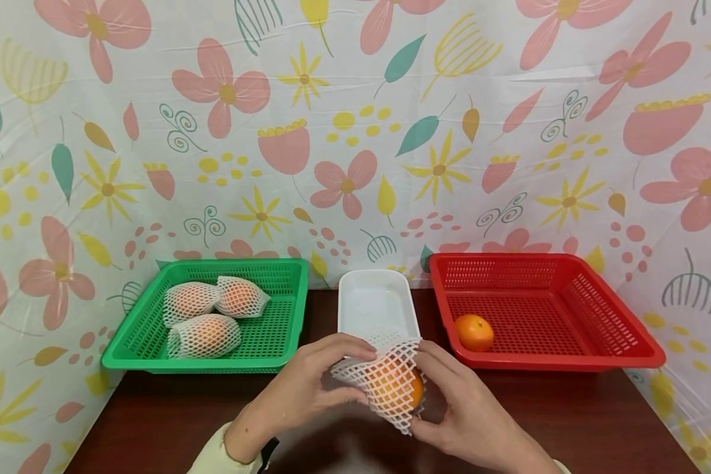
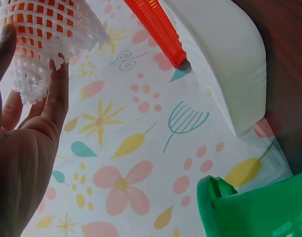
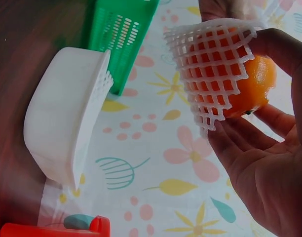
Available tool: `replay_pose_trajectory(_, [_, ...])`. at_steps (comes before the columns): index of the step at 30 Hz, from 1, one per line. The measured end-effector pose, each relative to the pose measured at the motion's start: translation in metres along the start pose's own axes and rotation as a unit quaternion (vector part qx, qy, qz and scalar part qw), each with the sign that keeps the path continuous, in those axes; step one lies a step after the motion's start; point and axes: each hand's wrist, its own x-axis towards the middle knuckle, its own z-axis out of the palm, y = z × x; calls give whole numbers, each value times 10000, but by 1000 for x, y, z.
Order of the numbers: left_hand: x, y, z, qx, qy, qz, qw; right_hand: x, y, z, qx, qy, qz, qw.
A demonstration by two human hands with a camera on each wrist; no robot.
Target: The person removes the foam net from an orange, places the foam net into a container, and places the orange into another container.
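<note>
In the head view my left hand (image 1: 311,382) pinches one end of a white foam net sleeve (image 1: 355,374). The sleeve covers most of an orange (image 1: 417,390), whose bare side shows toward my right hand (image 1: 465,408). My right fingers and thumb hold the sleeve's open edge around that bare side. The right wrist view shows the orange's shiny skin (image 3: 262,81) sticking out of the net, near my right palm. In the left wrist view, the net's narrow end sits between my left thumb and fingers.
A green basket (image 1: 293,329) on the left holds three net-wrapped oranges (image 1: 204,336). Behind my hands stands a white tray (image 1: 376,303), partly hidden by the sleeve. On the right, a red basket (image 1: 545,329) holds one bare orange (image 1: 474,332). A flowered cloth (image 1: 343,217) hangs behind.
</note>
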Motion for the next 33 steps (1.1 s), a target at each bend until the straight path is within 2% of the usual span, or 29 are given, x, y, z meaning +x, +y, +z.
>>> replay_pose_trajectory(5, [-1, 1, 1, -317, 87, -175, 9993, -1, 1, -1, 11, -30, 53, 10000])
replay_pose_trajectory(8, [-1, 2, 1, -169, 195, -183, 9995, -2, 2, -1, 12, -34, 35, 10000])
replay_pose_trajectory(12, [-1, 1, 0, 140, 370, -11, 9992, -2, 3, -2, -66, 10, 2, 10000])
replay_pose_trajectory(21, [0, 2, 0, 126, 397, 60, 9991, 0, 4, -2, -238, 289, -334, 9987])
replay_pose_trajectory(33, [1, 2, -1, 228, 528, -107, 9983, -3, 4, -5, -134, 302, -101, 9994])
